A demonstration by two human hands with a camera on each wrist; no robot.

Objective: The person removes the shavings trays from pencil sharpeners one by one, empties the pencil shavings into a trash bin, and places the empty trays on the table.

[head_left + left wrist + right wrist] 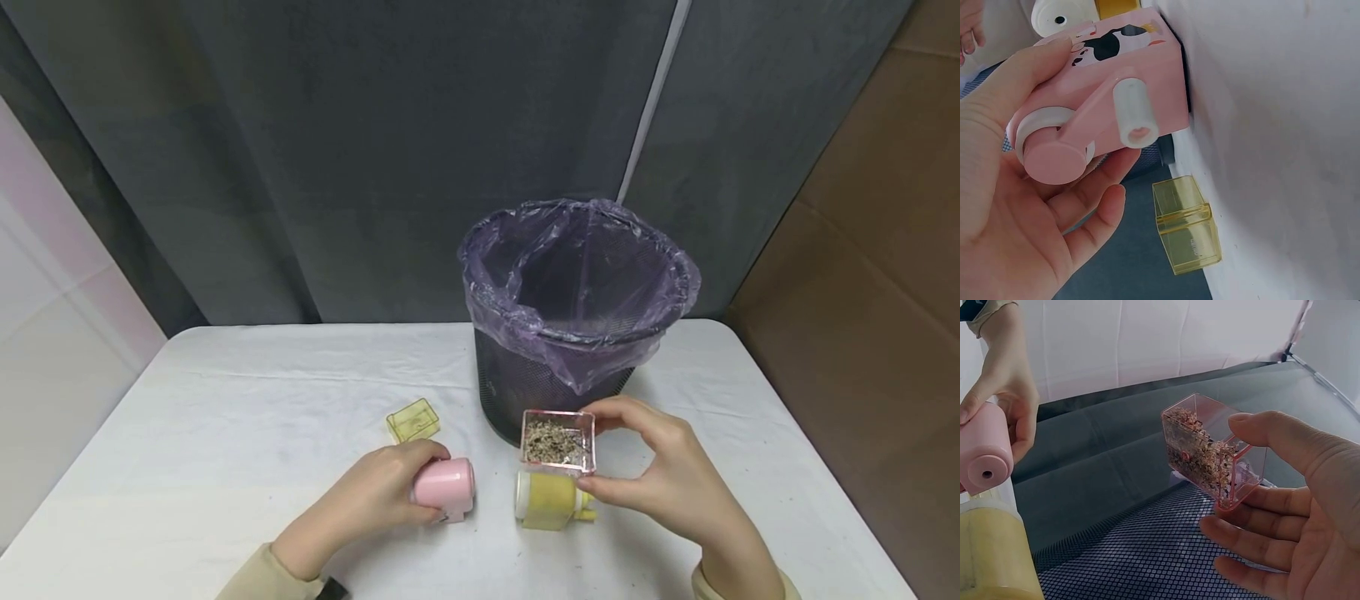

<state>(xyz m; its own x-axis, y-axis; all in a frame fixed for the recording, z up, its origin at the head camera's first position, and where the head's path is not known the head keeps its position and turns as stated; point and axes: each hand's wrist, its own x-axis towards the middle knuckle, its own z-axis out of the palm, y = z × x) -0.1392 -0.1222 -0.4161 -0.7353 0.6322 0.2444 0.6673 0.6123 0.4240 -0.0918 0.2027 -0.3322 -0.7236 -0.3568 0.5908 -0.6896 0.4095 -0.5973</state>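
My left hand point(378, 485) grips a pink pencil sharpener point(444, 485); its crank with a white knob point(1135, 112) shows in the left wrist view. Between thumb and fingers, my right hand point(671, 467) holds a clear pink shavings drawer point(1200, 456) with pencil shavings point(551, 442) in it, raised in front of the bin. Just below that drawer in the head view, a yellow pencil sharpener point(547, 504) lies on the table. A clear yellow shavings drawer point(414, 422) sits on the cloth beyond my left hand.
A black mesh bin point(513, 387) with a purple liner bag point(581, 333) stands at the back right of the white-covered table point(247, 417). Dark grey fabric point(375, 150) hangs behind it, and a brown panel point(870, 275) borders the right side.
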